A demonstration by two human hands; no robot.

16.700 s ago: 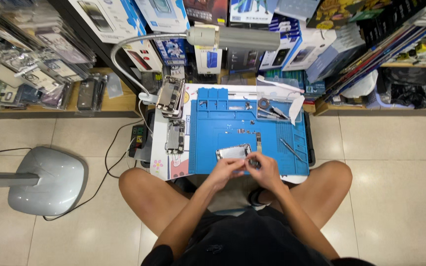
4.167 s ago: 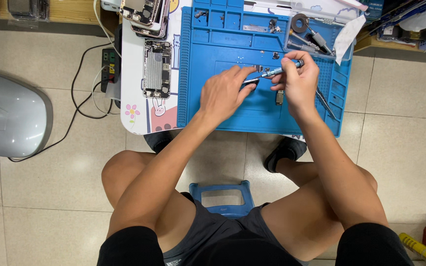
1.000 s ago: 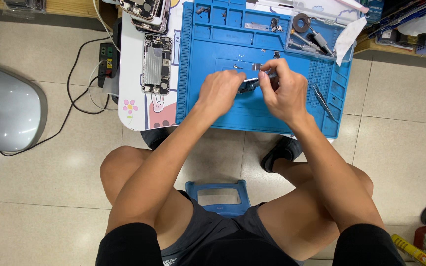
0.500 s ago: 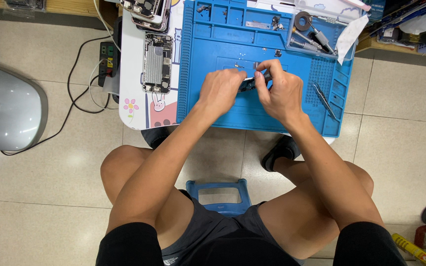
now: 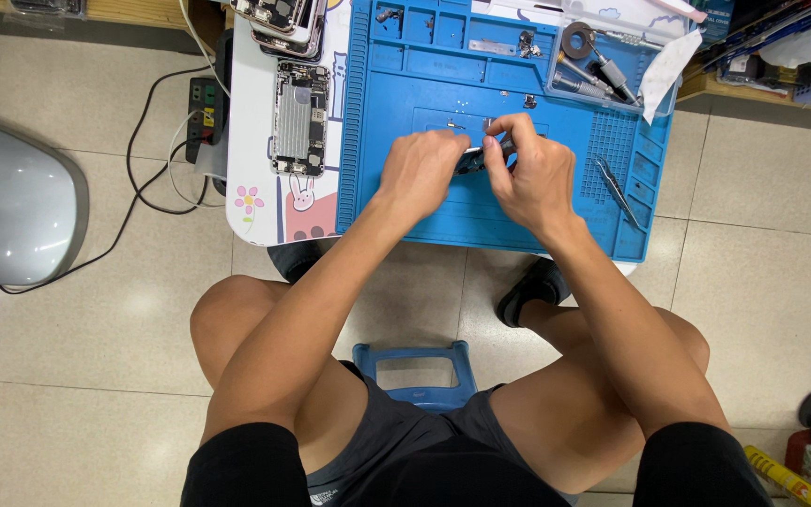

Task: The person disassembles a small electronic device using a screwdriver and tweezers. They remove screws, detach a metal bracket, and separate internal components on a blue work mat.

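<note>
Over the middle of a blue repair mat [image 5: 405, 89], my left hand [image 5: 422, 174] and my right hand [image 5: 529, 169] meet around a small dark phone part [image 5: 474, 161]. Both hands pinch it; the fingers of my right hand curl over its right end and hide most of it. Whether my right hand also holds a thin tool I cannot tell. A pair of tweezers [image 5: 618, 190] lies on the mat just right of my right hand. Tiny screws and metal bits [image 5: 452, 124] lie on the mat above my hands.
An opened phone [image 5: 298, 117] lies on the white table [image 5: 255, 202] left of the mat, with more phones [image 5: 279, 17] stacked above. Screwdrivers and a tape roll [image 5: 576, 41] fill the mat's top right tray. A power strip [image 5: 202, 103], a grey lamp base [image 5: 11, 211] and a blue stool [image 5: 413, 371] are nearby.
My right hand has slid slightly left and closed in against my left hand over the small part. My left hand has stayed almost in place.
</note>
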